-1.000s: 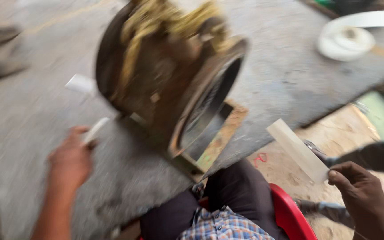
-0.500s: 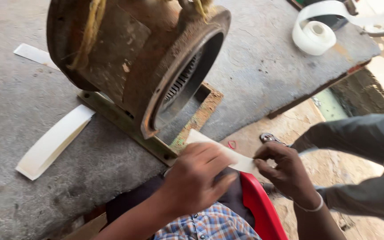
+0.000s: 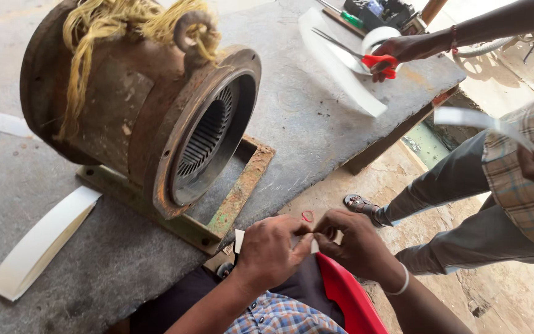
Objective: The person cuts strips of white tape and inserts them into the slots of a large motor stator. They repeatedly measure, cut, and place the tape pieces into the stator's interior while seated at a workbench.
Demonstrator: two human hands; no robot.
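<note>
My left hand (image 3: 273, 250) and my right hand (image 3: 355, 242) meet over my lap, both pinching a small white paper strip (image 3: 240, 240) between their fingertips. Only its ends show past my fingers. Just beyond my hands stands a rusty motor housing (image 3: 143, 117) on its base frame, its slotted open bore (image 3: 208, 142) facing me. Yellowish fibre strands (image 3: 118, 25) hang over its top.
A long white strip (image 3: 41, 241) lies on the grey slab (image 3: 298, 117) left of the motor. Another person at the right holds red-handled scissors (image 3: 378, 62) over a white tape roll and a strip; their legs stand on the floor. A red seat edge (image 3: 350, 297) is under me.
The view has steadied and pulled back. My hands have drawn together, so the white strip is now mostly hidden between my fingers. The other person's hand with scissors has come into view.
</note>
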